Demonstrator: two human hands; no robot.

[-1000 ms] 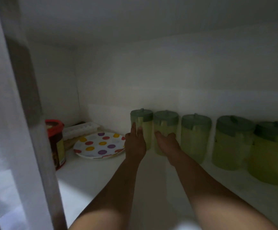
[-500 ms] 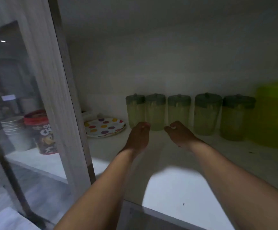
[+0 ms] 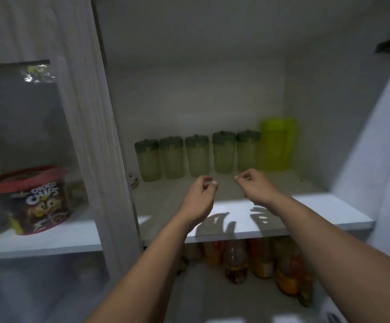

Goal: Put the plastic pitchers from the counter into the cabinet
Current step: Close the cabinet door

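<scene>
Head view | five pitchers (image 3: 197, 157) upright, rowed left-right | hands empty

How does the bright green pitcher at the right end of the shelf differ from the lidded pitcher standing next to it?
The bright green pitcher is taller and wider than the lidded pitcher beside it. Its colour is vivid yellow-green, while the neighbour's body is pale and cloudy. The neighbour carries a dark green lid; no such lid shows on the bright one. Both stand upright at the back of the shelf.

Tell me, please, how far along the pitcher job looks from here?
Done: five lidded pitchers stand in a row on the cabinet shelf. In hand: nothing; left hand and right hand hold nothing. Left: unclear, since the counter is out of view.
</scene>
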